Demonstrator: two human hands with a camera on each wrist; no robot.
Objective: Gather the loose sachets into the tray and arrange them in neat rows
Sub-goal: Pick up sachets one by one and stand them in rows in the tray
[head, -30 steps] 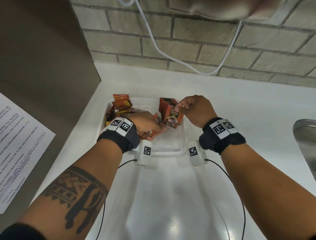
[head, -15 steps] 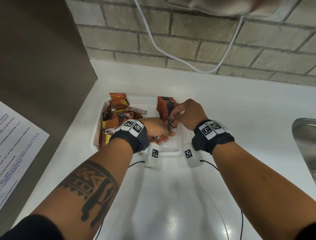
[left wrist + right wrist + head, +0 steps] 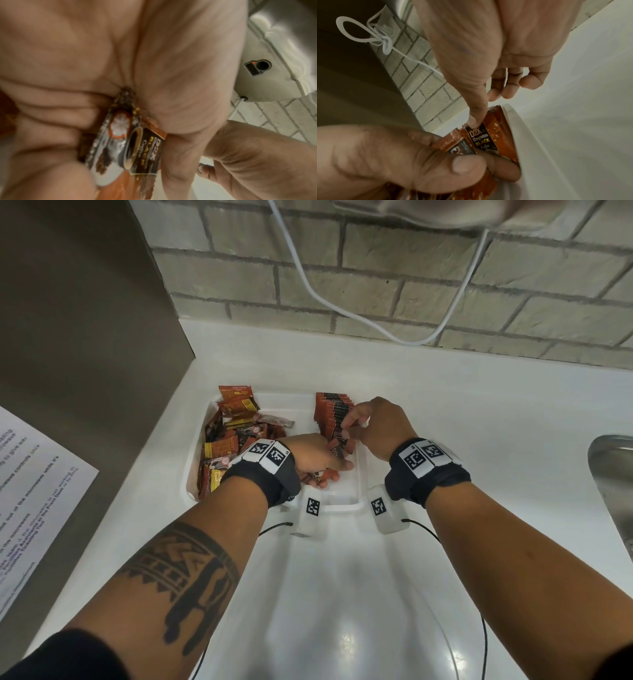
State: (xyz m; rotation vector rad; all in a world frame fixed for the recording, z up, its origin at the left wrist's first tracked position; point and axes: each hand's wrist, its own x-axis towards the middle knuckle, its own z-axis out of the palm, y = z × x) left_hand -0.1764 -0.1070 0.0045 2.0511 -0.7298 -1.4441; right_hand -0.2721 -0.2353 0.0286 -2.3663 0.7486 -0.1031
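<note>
Left hand (image 3: 313, 455) grips a bunch of thin orange-brown foil coffee sachets (image 3: 137, 148) over the white plastic tray (image 3: 342, 503); right hand (image 3: 375, 424) pinches one sachet's (image 3: 485, 136) crimped top edge beside the standing row (image 3: 332, 414). Light, floppy and slick, they look best held by edges.

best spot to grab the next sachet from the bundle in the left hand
Judging by its pose, pinch the top crimped edge of the sachet, from above on the row's side: that edge sticks up past the left hand's thumb, while the lower half is wrapped in the grip.

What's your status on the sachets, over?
Left hand grips a few sachets. Right hand pinches the front sachet of the neat row. Loose pile unsorted in tray. Nothing blocking.
</note>
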